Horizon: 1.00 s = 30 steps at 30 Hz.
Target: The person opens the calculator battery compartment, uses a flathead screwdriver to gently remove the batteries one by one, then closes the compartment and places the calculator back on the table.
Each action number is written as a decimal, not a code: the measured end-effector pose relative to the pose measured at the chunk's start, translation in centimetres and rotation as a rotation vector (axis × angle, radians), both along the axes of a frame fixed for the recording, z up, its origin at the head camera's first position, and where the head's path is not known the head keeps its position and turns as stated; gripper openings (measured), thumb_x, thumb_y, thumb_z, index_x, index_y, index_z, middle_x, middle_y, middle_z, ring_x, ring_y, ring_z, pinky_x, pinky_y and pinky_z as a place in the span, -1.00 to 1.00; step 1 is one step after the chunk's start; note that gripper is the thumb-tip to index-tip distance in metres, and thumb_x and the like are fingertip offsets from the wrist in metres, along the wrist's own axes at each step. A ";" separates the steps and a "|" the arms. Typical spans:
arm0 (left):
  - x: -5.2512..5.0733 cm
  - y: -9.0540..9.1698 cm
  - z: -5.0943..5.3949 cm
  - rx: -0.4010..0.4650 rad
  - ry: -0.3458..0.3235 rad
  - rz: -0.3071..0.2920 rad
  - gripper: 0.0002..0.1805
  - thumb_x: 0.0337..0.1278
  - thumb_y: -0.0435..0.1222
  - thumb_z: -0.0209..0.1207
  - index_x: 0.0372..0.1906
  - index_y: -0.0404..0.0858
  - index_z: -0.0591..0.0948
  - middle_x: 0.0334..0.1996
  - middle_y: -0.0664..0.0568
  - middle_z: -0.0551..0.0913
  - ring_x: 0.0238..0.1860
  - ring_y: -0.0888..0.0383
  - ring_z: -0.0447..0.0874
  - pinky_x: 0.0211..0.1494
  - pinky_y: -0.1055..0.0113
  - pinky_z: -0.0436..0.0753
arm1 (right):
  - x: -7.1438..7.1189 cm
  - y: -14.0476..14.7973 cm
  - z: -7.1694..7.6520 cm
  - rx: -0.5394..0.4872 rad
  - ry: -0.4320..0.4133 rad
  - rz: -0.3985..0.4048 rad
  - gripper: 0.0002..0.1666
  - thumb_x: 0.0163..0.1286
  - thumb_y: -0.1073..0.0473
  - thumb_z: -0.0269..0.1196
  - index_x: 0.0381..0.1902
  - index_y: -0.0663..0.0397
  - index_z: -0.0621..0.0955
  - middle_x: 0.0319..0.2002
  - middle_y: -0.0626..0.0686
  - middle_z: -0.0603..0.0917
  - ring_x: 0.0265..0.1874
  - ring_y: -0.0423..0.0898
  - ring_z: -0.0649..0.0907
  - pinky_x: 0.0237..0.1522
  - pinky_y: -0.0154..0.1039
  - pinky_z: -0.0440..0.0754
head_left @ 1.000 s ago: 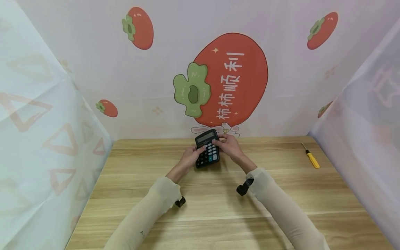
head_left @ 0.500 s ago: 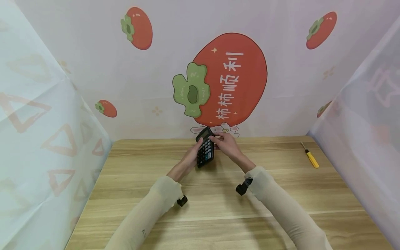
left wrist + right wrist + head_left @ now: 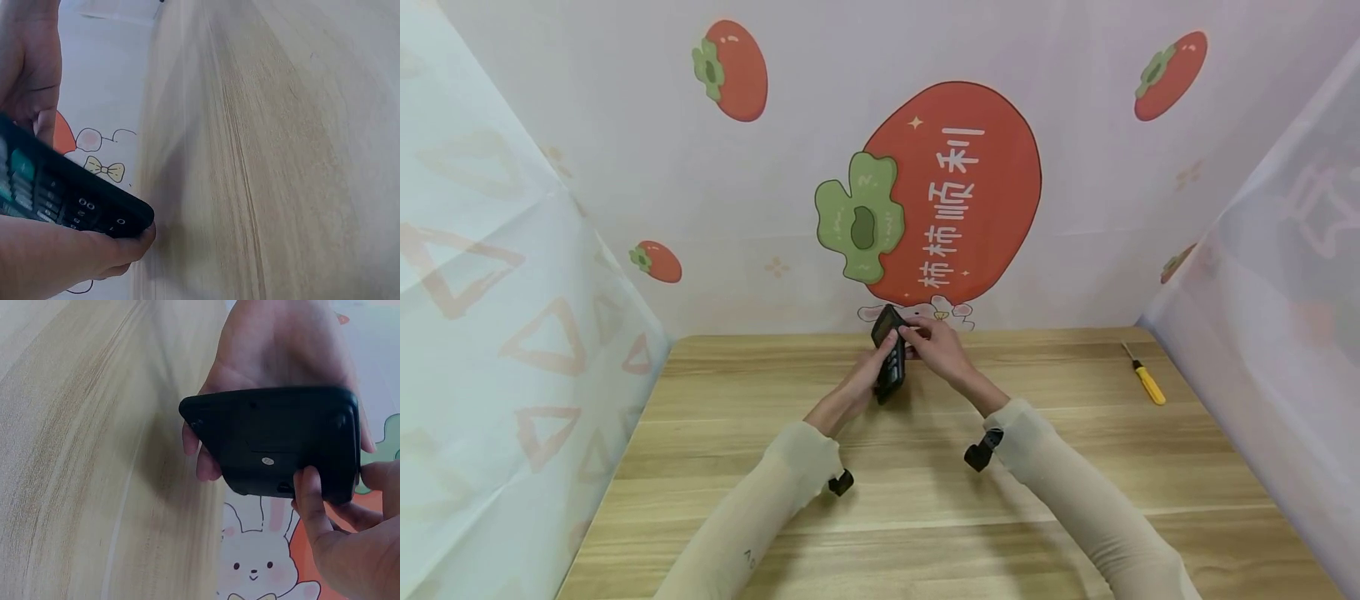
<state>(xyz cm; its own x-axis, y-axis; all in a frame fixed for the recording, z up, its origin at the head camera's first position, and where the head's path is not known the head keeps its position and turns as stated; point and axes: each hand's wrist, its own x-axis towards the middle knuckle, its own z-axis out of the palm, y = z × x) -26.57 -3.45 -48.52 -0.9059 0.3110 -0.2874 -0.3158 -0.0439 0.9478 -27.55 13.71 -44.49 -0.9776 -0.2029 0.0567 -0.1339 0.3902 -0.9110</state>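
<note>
A black calculator [image 3: 892, 372] is held up at the back of the table, tilted on its side so that its face shows narrowly in the head view. My left hand [image 3: 859, 382] grips its left side, thumb over the front. At its upper right edge, my right hand [image 3: 943, 350] pinches with thumb and fingers. In the left wrist view, dark and green keys of the calculator [image 3: 94, 203] show above the left hand [image 3: 69, 250]. The right wrist view shows the calculator's plain back [image 3: 250, 434] with a small oval sticker; fingertips of the right hand [image 3: 353, 544] touch it.
A screwdriver [image 3: 1147, 383] with a yellow handle lies at the right of the wooden table [image 3: 895, 517]. Behind the hands stands a pale backdrop [image 3: 790, 208] with printed persimmons. Cloth sides [image 3: 512, 333] flank the table.
The calculator has turned from facing the head camera to nearly edge-on, its back swinging toward the right. My left hand has shifted further over its front; the right hand stays at the upper edge.
</note>
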 end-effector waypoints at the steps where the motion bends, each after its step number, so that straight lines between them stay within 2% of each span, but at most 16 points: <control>1: 0.0 0.0 0.0 -0.011 -0.006 0.004 -0.25 0.52 0.35 -0.05 0.22 -0.27 0.52 -0.10 0.05 0.54 -0.08 0.13 0.47 0.04 0.26 0.47 | 0.0 -0.1 0.0 -0.009 0.000 0.005 -0.52 0.66 0.08 0.20 0.37 0.22 0.61 0.03 0.24 0.77 -0.16 0.17 0.81 -0.16 -0.23 0.82; 3: 0.0 0.1 -0.1 -0.023 -0.028 0.012 -0.23 0.49 0.36 -0.04 0.22 -0.26 0.50 -0.12 0.05 0.51 -0.08 0.11 0.44 0.04 0.22 0.44 | 0.0 -0.2 -0.1 -0.026 -0.001 0.016 -0.55 0.67 0.11 0.18 0.35 0.22 0.62 0.02 0.25 0.78 -0.12 0.28 0.80 -0.16 -0.24 0.82; 5: 0.0 0.1 -0.2 -0.028 -0.033 0.014 -0.19 0.49 0.37 -0.04 0.32 -0.26 0.49 -0.06 0.04 0.50 -0.02 0.08 0.43 0.10 0.17 0.43 | 0.1 -0.2 -0.2 -0.027 0.005 0.022 -0.56 0.67 0.12 0.17 0.35 0.23 0.62 0.02 0.25 0.78 -0.10 0.33 0.79 -0.16 -0.25 0.82; 8: 0.0 0.1 -0.3 -0.026 -0.035 0.017 -0.13 0.49 0.37 -0.05 0.42 -0.29 0.46 0.03 -0.01 0.49 0.05 0.05 0.42 0.18 0.10 0.42 | 0.1 -0.3 -0.3 -0.020 0.015 0.027 -0.54 0.68 0.12 0.17 0.37 0.25 0.60 0.03 0.27 0.78 -0.10 0.34 0.79 -0.16 -0.23 0.82; 12: 0.1 0.1 -0.2 -0.030 -0.031 0.008 -0.05 0.48 0.39 -0.08 0.55 -0.29 0.36 0.28 -0.16 0.44 0.25 -0.03 0.38 0.39 -0.05 0.38 | 0.4 -0.5 -0.1 -0.011 0.020 0.032 -0.52 0.68 0.14 0.16 0.40 0.27 0.57 0.04 0.28 0.77 -0.09 0.32 0.79 -0.14 -0.22 0.82; 15: 0.2 0.0 -0.1 -0.027 -0.030 -0.003 0.00 0.47 0.40 -0.09 0.64 -0.27 0.24 0.49 -0.29 0.31 0.45 -0.14 0.26 0.57 -0.22 0.21 | 0.6 -0.6 0.2 -0.013 0.024 0.033 -0.53 0.68 0.15 0.16 0.40 0.27 0.58 0.05 0.28 0.77 -0.10 0.30 0.80 -0.14 -0.25 0.81; 18: 0.2 -0.1 0.1 -0.018 -0.026 -0.011 0.01 0.46 0.40 -0.09 0.69 -0.22 0.17 0.58 -0.30 0.20 0.57 -0.20 0.13 0.63 -0.33 0.02 | 0.8 -0.7 0.3 -0.023 0.024 0.031 -0.54 0.70 0.17 0.13 0.40 0.27 0.59 0.09 0.27 0.75 -0.09 0.27 0.81 -0.10 -0.23 0.81; 19: 0.2 -0.1 0.1 -0.006 -0.032 -0.011 0.01 0.45 0.41 -0.08 0.70 -0.19 0.15 0.58 -0.31 0.19 0.57 -0.20 0.12 0.63 -0.33 0.02 | 0.8 -0.8 0.3 -0.026 0.024 0.030 -0.55 0.70 0.17 0.11 0.40 0.27 0.58 0.11 0.28 0.75 -0.08 0.27 0.81 -0.08 -0.21 0.81; 22: 0.1 -0.1 0.1 0.038 -0.050 0.000 0.00 0.43 0.42 -0.08 0.71 -0.12 0.14 0.52 -0.25 0.24 0.48 -0.14 0.20 0.55 -0.20 0.19 | 0.9 -0.8 0.3 -0.009 0.043 0.028 -0.56 0.70 0.21 0.10 0.40 0.27 0.59 0.16 0.28 0.74 -0.04 0.28 0.80 -0.03 -0.11 0.81; 25: 0.1 -0.1 0.0 0.104 -0.064 0.014 -0.08 0.46 0.40 -0.11 0.61 -0.14 0.28 0.26 -0.16 0.44 0.17 -0.07 0.42 0.20 0.02 0.49 | 1.0 -0.9 0.1 0.053 0.102 0.030 -0.57 0.64 0.25 0.18 0.37 0.26 0.62 0.17 0.27 0.74 -0.01 0.23 0.81 -0.01 -0.05 0.80; 28: 0.1 0.0 0.0 0.183 -0.069 0.025 -0.20 0.50 0.36 -0.16 0.48 -0.13 0.36 0.00 -0.03 0.49 -0.06 0.02 0.45 -0.09 0.11 0.53 | 1.0 -1.0 -0.2 0.109 0.157 0.032 -0.55 0.58 0.25 0.27 0.35 0.25 0.64 0.17 0.26 0.73 -0.01 0.17 0.81 -0.03 -0.07 0.81; 30: 0.2 0.0 0.0 0.223 -0.070 0.024 -0.24 0.52 0.35 -0.19 0.47 -0.10 0.35 -0.07 0.02 0.48 -0.09 0.01 0.44 -0.13 0.08 0.54 | 1.0 -1.2 -0.3 0.119 0.169 0.037 -0.53 0.56 0.23 0.32 0.36 0.23 0.64 0.16 0.26 0.72 -0.01 0.14 0.81 -0.04 -0.07 0.81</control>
<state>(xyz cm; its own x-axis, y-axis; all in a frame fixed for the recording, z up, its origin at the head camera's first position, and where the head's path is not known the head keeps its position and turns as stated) -26.34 -3.47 -48.50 -0.8942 0.3524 -0.2760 -0.3764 -0.2583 0.8897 -26.53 12.56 -44.80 -0.9478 -0.2535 0.1933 -0.2975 0.4854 -0.8221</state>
